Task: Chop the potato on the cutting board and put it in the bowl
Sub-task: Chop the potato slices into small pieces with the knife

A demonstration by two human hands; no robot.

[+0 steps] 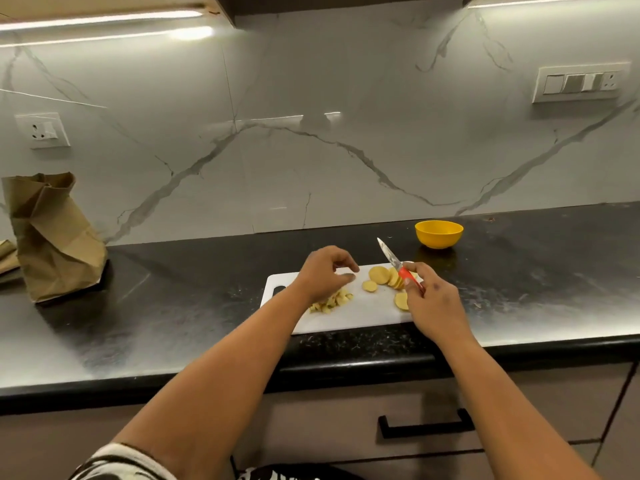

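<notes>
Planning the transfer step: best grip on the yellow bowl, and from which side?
Probably the rim of the yellow bowl. It stands upright and open-mouthed on the counter behind the cutting board, apart from it. Its rounded wall tapers to a small base, so a side squeeze may slip. Come from above on the near right with the hands; the knife in the right hand crowds the near left.

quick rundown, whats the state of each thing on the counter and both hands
potato slices: round, uncut, on cutting board
diced potato: piled on board
knife: lifted, tip up
right hand: grips knife handle
left hand: fingers curled, holds nothing
bowl: upright, contents unseen
paper bag: crumpled, standing
</notes>
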